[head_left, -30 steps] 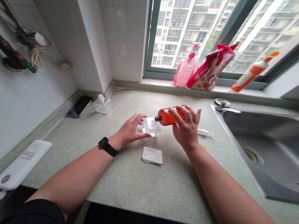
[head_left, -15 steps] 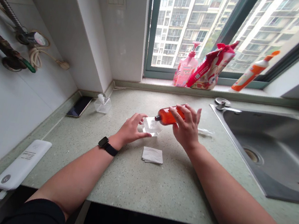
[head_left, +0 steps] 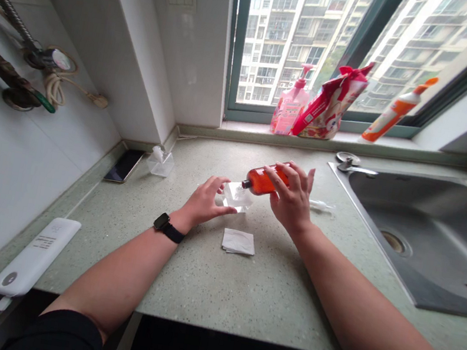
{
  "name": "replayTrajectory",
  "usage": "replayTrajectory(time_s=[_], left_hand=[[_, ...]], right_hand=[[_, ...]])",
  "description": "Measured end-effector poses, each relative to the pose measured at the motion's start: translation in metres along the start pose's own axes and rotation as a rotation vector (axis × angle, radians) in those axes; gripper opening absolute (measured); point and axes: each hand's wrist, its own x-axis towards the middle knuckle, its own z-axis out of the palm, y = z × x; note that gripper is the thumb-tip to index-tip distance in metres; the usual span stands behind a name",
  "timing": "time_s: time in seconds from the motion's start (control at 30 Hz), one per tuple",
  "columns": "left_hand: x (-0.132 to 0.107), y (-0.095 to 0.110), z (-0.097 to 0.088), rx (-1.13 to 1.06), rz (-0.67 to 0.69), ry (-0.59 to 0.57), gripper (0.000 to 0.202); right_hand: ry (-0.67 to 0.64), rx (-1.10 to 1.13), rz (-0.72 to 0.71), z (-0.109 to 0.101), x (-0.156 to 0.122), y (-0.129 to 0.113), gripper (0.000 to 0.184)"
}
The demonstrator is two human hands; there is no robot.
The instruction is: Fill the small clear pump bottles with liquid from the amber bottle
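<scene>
My right hand [head_left: 292,200] grips a small orange-brown bottle [head_left: 259,182], tipped on its side with the open neck pointing left over a small clear plastic container [head_left: 236,197]. My left hand [head_left: 206,200], with a black watch on the wrist, holds that container steady on the green speckled countertop [head_left: 242,284]. A folded white wipe [head_left: 239,242] lies on the counter just in front of the hands. A clear thin object like a dropper [head_left: 320,206] lies behind my right hand.
A steel sink [head_left: 429,237] takes up the right side. On the windowsill stand a pink pump bottle [head_left: 290,104], a red pouch [head_left: 330,104] and an orange-white bottle [head_left: 396,112]. A phone [head_left: 124,166], another clear container [head_left: 160,163] and a white power bank [head_left: 34,258] are at left.
</scene>
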Motion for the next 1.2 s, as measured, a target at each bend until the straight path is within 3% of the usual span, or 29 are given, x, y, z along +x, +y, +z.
replayTrajectory(time_s=[1.2], left_hand=[[0.0004,-0.0019,0.0017,-0.012,0.014,0.009,0.077]], right_hand=[[-0.007,0.003,0.001,-0.0002,-0.0002,0.0009,0.095]])
